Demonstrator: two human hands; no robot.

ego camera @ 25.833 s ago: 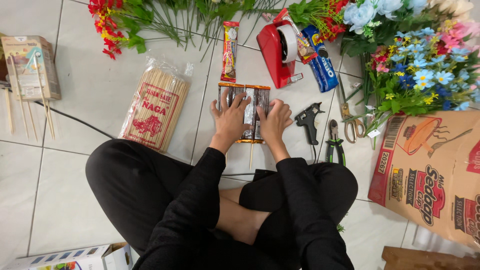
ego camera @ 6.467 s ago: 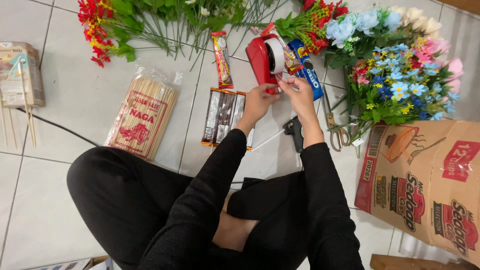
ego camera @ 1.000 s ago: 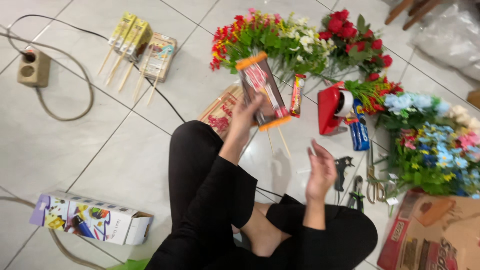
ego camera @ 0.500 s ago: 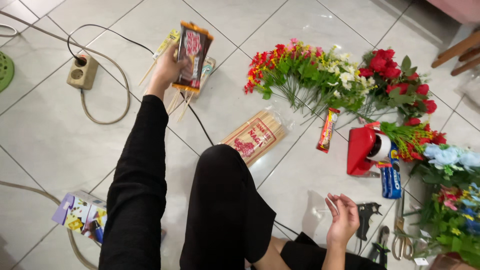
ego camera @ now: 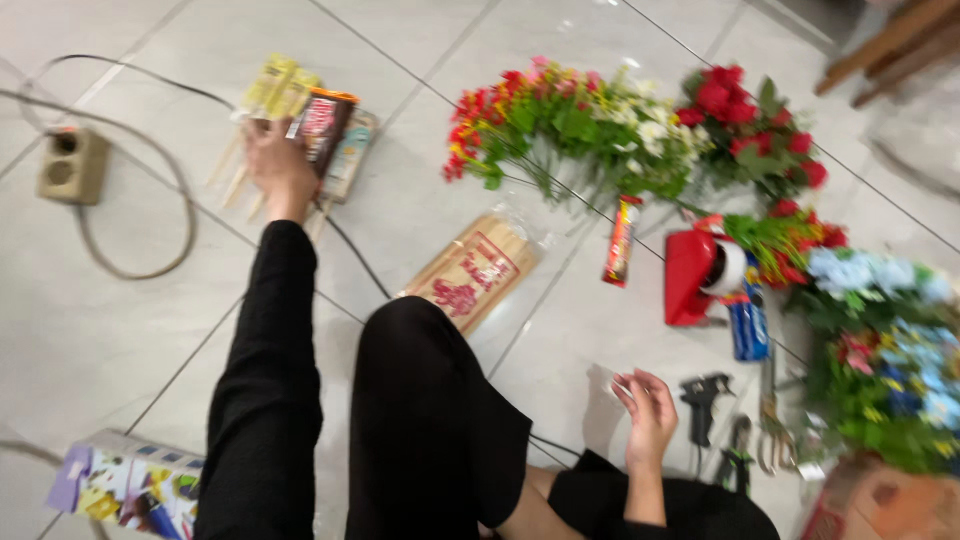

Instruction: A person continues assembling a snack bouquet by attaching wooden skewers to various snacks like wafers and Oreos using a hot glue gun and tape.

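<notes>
My left hand reaches far to the left across the tiled floor and grips a flat bundle of snack packets on sticks, which it holds down onto a pile of similar snack packets on sticks. My right hand hovers low near my right knee with its fingers loosely curled and nothing in it. A black hot glue gun lies just right of that hand.
A bag of wooden skewers lies ahead of my knee. Artificial flowers spread across the top and right. A red tape dispenser, a snack bar, pliers, an extension socket with cable and a colourful box surround me.
My left hand has lowered the bundle of packets from mid-air onto the pile at the left. The right hand stays near my knee, empty.
</notes>
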